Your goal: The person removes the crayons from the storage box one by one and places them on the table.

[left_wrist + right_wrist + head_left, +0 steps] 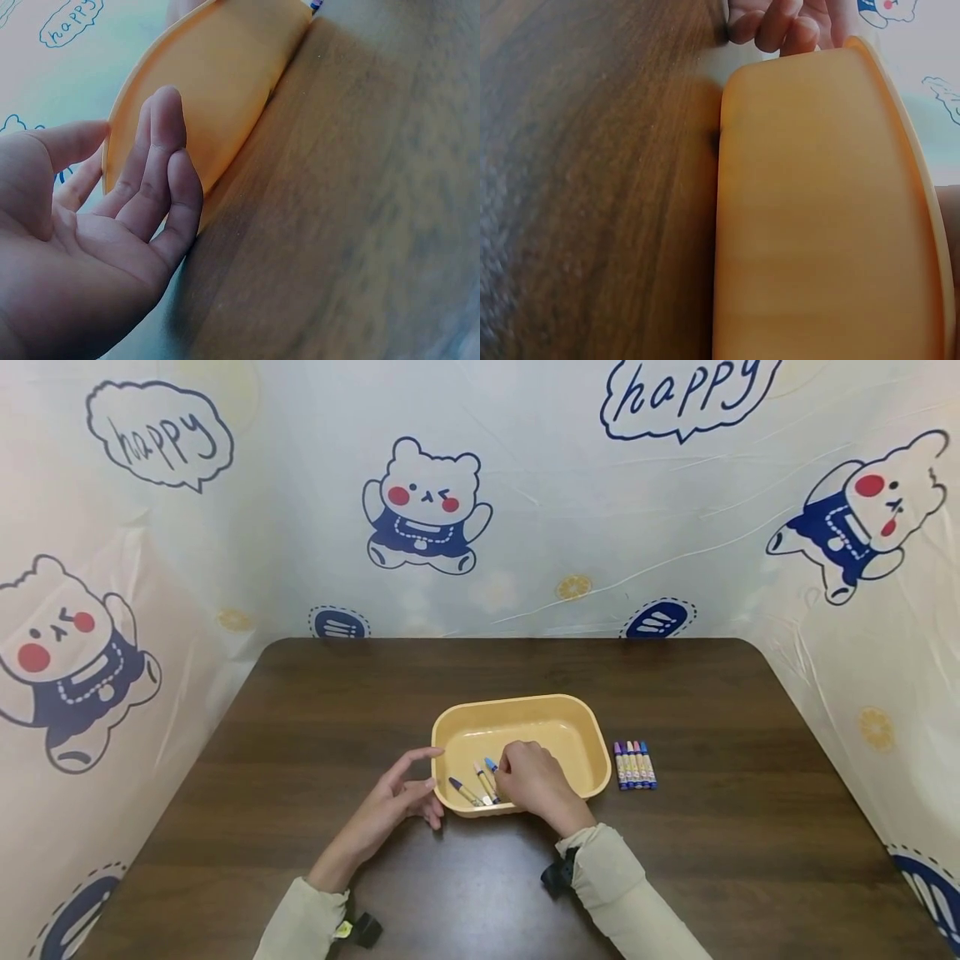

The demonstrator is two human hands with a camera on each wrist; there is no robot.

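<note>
A yellow plastic basin [459,727] sits on the table. Inside its left front part lie a dark-blue-tipped crayon [464,790], a pale-tipped crayon [486,782] and a light-blue-tipped crayon [491,764]. My right hand [536,779] reaches over the front rim into the basin, fingers bent down right beside the light-blue-tipped crayon; its fingertips are hidden, so I cannot tell whether they hold it. At the basin's left end, my left hand [112,195] touches the rim with loosely spread fingers, some of them along the outer wall.
Right of the basin, several crayons [635,766] lie side by side in a row on the dark wooden table [360,693]. A printed curtain [525,510] with bears surrounds the back and sides. Each wrist carries a small black device [558,875].
</note>
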